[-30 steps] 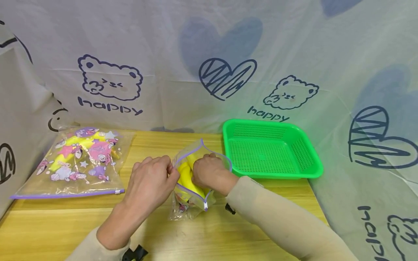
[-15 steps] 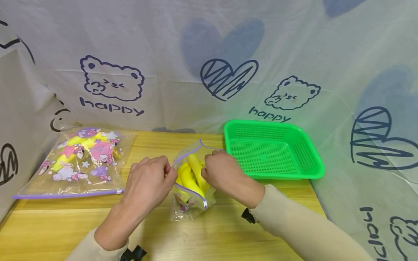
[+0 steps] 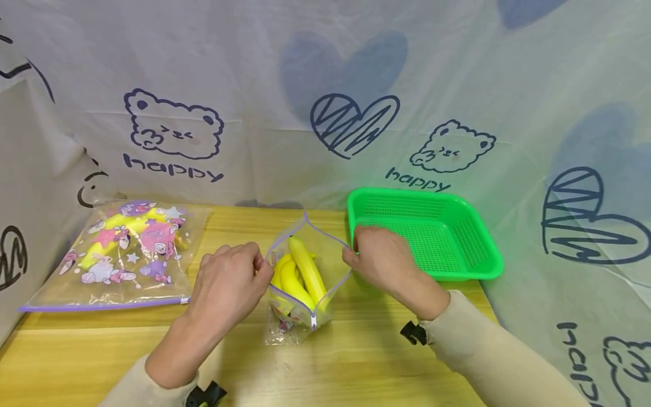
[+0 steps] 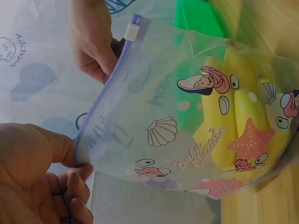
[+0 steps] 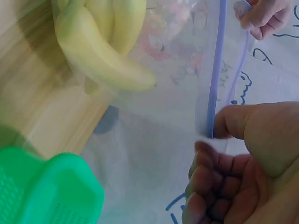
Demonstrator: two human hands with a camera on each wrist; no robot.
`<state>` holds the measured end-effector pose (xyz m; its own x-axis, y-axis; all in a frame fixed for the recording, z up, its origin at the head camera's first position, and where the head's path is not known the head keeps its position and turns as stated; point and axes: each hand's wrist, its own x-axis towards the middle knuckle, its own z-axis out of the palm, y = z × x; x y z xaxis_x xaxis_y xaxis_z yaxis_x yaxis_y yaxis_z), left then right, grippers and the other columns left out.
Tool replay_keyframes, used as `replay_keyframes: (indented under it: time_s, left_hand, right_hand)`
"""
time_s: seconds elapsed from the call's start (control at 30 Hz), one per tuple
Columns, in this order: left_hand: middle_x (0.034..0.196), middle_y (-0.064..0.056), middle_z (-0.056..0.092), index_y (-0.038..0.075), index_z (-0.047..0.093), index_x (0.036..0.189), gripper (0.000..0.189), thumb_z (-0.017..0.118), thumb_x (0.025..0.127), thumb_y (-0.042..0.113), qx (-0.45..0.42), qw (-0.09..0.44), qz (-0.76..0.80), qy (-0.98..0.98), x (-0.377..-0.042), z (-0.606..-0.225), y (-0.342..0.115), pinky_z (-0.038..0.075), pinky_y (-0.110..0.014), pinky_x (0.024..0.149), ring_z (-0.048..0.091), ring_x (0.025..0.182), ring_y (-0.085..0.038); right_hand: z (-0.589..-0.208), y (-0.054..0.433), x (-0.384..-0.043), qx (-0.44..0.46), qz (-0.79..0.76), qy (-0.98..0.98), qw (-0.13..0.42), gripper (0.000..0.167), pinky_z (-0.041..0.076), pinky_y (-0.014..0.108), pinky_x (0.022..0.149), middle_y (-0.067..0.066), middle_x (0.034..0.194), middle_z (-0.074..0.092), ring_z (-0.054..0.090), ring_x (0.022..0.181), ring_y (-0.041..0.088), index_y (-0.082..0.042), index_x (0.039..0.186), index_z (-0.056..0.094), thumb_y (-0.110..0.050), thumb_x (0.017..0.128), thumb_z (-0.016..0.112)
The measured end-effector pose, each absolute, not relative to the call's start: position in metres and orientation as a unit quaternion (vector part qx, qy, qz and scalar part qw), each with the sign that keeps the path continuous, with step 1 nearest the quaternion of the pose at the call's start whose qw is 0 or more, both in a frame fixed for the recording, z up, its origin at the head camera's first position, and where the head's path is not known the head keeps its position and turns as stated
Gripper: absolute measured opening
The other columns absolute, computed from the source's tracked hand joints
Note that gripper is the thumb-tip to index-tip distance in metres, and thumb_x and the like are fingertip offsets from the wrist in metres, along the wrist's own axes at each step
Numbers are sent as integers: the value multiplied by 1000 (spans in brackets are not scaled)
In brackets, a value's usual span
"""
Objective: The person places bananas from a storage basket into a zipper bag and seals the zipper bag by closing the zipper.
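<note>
A clear zip bag (image 3: 330,268) with a purple zip stands with its mouth spread wide in the head view. Inside lie several yellow bananas (image 3: 307,268). The left hand (image 3: 234,285) pinches the left edge of the mouth between thumb and fingers. On the opposite edge, the right hand (image 3: 383,260) holds the rim, its thumb (image 5: 229,123) against the purple strip and its other fingers curled below. Cartoon prints, such as a starfish (image 4: 252,139), cover the bag's side in the left wrist view. A white zip slider (image 3: 313,321) sits at the near corner.
A green plastic basket (image 3: 490,263) stands behind the right hand, partly covered by it. At the left of the wooden table (image 3: 356,367) lies a second printed zip bag (image 3: 127,254) with yellow contents. A patterned curtain (image 3: 254,85) hangs at the back.
The right hand has come out of the bag and moved right to its rim, stretching the mouth wider. The bananas now show fully. The left hand keeps its hold.
</note>
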<state>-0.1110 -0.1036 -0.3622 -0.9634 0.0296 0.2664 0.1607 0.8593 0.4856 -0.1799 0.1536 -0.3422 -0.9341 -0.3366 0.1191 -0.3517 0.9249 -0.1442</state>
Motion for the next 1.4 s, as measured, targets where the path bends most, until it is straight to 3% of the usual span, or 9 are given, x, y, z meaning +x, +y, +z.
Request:
replay_keyframes:
  time_s: [0.17, 0.4, 0.57, 0.77, 1.17, 1.27, 1.4]
  left_hand:
    - [61, 3, 51, 16, 54, 70, 27, 58, 97, 18, -53, 131, -266, -954, -113, -359, -102, 31, -37, 68, 46, 64, -22]
    - [63, 2, 53, 16, 55, 71, 28, 58, 98, 20, -59, 148, -268, -950, -118, -349, -101, 32, -38, 69, 48, 68, -24]
    - [64, 2, 52, 15, 54, 72, 28, 56, 100, 16, -80, 154, -272, -946, -121, -341, -99, 36, -39, 71, 48, 69, -25]
    - [68, 0, 56, 13, 59, 77, 27, 63, 103, 19, -106, 171, -283, -938, -125, -335, -99, 40, -41, 72, 49, 70, -25]
    - [73, -1, 61, 11, 64, 83, 21, 62, 103, 17, -104, 151, -272, -945, -130, -346, -106, 42, -43, 74, 53, 76, -27]
    - [74, -1, 62, 11, 65, 85, 21, 62, 104, 18, -98, 153, -269, -946, -130, -347, -108, 42, -44, 75, 53, 76, -28]
    - [75, -1, 63, 10, 65, 85, 20, 62, 104, 18, -95, 156, -267, -946, -131, -347, -110, 42, -43, 74, 52, 75, -27]
  right_hand:
    - [-340, 150, -179, 189, 138, -972, 18, 26, 30, 30, 50, -5, 58, 39, 37, 53, 13, -17, 65, 47, -16, 89, 56]
    - [-330, 132, -174, 206, 200, -958, 14, 20, 35, 29, 54, -5, 60, 48, 43, 54, 13, -17, 70, 52, -17, 90, 57]
    - [-326, 120, -170, 211, 265, -941, 14, 21, 33, 28, 54, -4, 59, 44, 38, 53, 12, -15, 70, 51, -15, 90, 56]
    - [-324, 111, -164, 204, 328, -922, 11, 18, 37, 28, 52, -2, 62, 54, 44, 51, 12, -14, 76, 62, -15, 94, 59]
    - [-344, 119, -173, 265, 349, -893, -104, 26, 37, 26, 56, -3, 69, 53, 42, 57, 11, -12, 89, 70, -29, 107, 61]
    - [-343, 126, -179, 260, 359, -893, -80, 25, 36, 27, 56, 0, 70, 52, 41, 58, 13, -9, 94, 70, -26, 109, 59]
    - [-340, 131, -187, 246, 301, -921, 21, 14, 45, 31, 60, 3, 78, 59, 50, 66, 16, -8, 97, 68, -19, 103, 61]
